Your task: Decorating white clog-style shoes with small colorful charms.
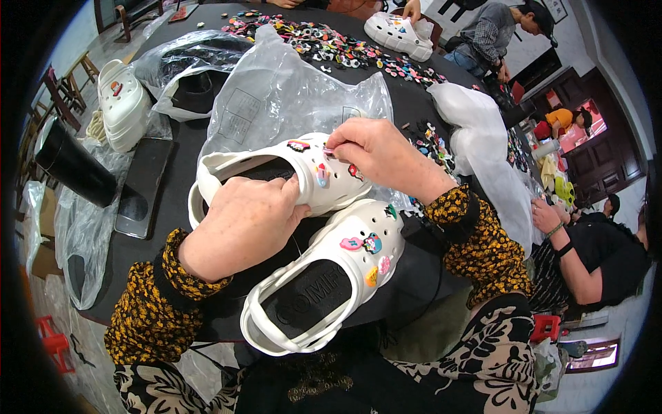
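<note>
- Left hand [241,224] closed around the side wall of a white clog [276,172], thumb hooked over its opening rim; the clog lies on its side on the dark counter [179,172], toe pointing right.
- Right hand [379,155] comes in from the right, fingertips pinched on a small charm [329,150] at the top of that clog's toe cap; the charm itself is mostly hidden by the fingers.
- The held clog's toe already carries several coloured charms, just below the pinching fingers.
- Second white clog [324,276] lies nearer, touching the first, its heel strap hanging over the counter's near edge; 4 or 5 charms show on its toe.
- Clear plastic bag [276,90] sits just behind the hands, crumpled and upright.
- Far side: a wide scatter of loose charms [331,45], and another white clog [400,34] near the far edge.
- Left: a stacked pair of white clogs [123,103], a black cylinder [72,165] and a dark phone [141,186] near the left edge, well apart from the hands.
- Right: a white bag [483,152] draped along the right edge; another person's arm [572,248] beyond it.
- Bare counter shows only in a narrow strip between the phone and the held clog.
</note>
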The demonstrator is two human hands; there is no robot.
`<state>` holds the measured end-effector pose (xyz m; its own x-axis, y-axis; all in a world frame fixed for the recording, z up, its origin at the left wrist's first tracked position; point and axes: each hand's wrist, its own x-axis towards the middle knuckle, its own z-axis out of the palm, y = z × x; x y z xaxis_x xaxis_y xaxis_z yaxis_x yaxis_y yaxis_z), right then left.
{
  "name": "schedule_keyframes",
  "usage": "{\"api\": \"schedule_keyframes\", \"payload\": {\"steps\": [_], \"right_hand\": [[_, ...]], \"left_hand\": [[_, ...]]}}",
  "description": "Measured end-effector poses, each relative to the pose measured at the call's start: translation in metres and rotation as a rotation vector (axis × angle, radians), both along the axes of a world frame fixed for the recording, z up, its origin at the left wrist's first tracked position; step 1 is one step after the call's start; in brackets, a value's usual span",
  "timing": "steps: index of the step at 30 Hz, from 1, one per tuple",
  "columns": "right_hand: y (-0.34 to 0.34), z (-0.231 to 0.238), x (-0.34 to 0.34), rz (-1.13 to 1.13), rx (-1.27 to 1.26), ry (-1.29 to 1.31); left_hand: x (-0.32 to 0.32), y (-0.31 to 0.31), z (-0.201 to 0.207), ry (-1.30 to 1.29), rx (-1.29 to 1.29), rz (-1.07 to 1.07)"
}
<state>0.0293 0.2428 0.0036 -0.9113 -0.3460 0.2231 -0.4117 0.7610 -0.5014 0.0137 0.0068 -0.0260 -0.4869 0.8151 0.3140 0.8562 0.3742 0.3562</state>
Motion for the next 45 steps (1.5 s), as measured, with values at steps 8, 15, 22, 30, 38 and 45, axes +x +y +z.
{"api": "schedule_keyframes", "payload": {"steps": [8, 15, 22, 30, 38, 45], "right_hand": [[0.001, -0.001, 0.002, -0.035, -0.064, -0.04], [0.0, -0.005, 0.006, -0.015, -0.012, 0.008], [-0.001, -0.006, 0.008, -0.017, -0.027, 0.015], [0.003, -0.008, 0.011, 0.063, 0.063, 0.1], [0.011, -0.007, 0.019, 0.206, 0.232, 0.183], [0.006, -0.004, 0.029, 0.224, 0.406, 0.141]], "left_hand": [[0.001, 0.001, 0.002, -0.005, -0.003, -0.01], [0.0, 0.0, 0.001, -0.001, -0.003, -0.012], [0.0, 0.001, 0.002, -0.004, -0.009, -0.005], [-0.001, 0.001, -0.003, 0.004, -0.005, -0.001], [0.0, 0.0, -0.001, -0.003, 0.035, -0.011], [-0.004, 0.001, -0.003, -0.032, 0.042, -0.073]]}}
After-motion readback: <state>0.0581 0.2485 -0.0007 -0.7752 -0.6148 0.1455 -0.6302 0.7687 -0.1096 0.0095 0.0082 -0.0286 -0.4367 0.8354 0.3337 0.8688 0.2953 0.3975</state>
